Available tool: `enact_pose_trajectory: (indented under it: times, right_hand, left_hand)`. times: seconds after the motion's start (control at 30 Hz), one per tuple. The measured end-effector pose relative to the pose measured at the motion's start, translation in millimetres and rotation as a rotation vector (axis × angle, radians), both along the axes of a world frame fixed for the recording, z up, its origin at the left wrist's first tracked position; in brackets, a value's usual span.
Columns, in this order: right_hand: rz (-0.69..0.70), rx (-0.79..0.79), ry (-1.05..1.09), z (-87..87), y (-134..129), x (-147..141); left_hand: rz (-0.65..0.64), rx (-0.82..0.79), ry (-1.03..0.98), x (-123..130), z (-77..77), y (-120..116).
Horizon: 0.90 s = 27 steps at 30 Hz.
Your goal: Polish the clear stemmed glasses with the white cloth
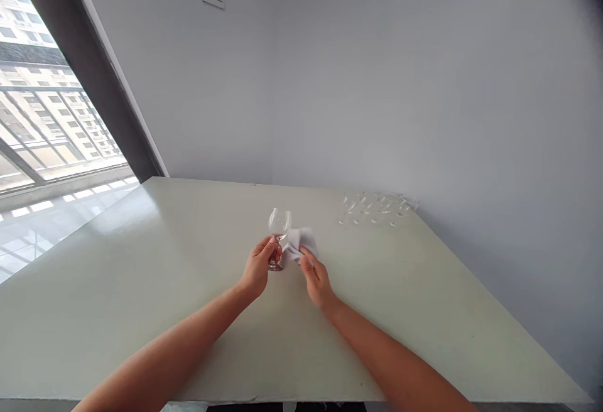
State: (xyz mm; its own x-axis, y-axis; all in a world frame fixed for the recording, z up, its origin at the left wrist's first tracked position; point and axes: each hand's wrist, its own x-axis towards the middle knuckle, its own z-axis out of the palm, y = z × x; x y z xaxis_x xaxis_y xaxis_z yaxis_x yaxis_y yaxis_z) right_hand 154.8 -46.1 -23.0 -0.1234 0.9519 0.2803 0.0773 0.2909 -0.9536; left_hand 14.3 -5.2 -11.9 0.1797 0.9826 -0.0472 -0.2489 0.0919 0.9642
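Note:
My left hand (258, 267) grips a clear stemmed wine glass (279, 223) around its stem, with the bowl rising above my fingers and the foot showing below them. My right hand (317, 281) pinches a crumpled white cloth (300, 243). The cloth presses against the stem side of the glass, so the two hands sit close together above the middle of the table.
Several clear stemmed glasses (377, 208) stand in a group near the far right edge of the pale green table (141, 311). A bright window with railing lies to the left, and a grey wall rises behind the table.

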Motion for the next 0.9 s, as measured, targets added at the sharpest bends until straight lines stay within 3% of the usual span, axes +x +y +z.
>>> enact_pose_trajectory:
  times: [0.1,0.27,0.37,0.47,0.57,0.77,0.9]
  right_hand:
    - [0.055,-0.153,0.199,-2.7,-2,-9]
    - [0.083,-0.267,0.345,-10.6,0,-19]
    - [0.122,-0.356,0.443,-7.0,1,-14]
    - [0.256,-0.517,0.530,-0.6,1,-7]
    - [0.331,-0.598,0.569,1.2,3,-3]
    - [0.102,-0.495,0.418,-4.9,14,6]
    - [-0.168,-0.226,0.127,1.0,13,19]
  left_hand:
    - [-0.012,0.054,0.119,5,-8.2,-3]
    - [0.044,0.116,0.297,11,-17.2,-5]
    - [-0.111,0.007,0.189,6,-11.0,-2]
    - [-0.318,-0.147,-0.013,0,-3.0,0]
    - [-0.343,-0.179,-0.166,-3,1.7,0]
    - [-0.132,-0.072,-0.120,-9,2.0,10]
    - [0.011,-0.079,-0.122,-20,-2.4,24]
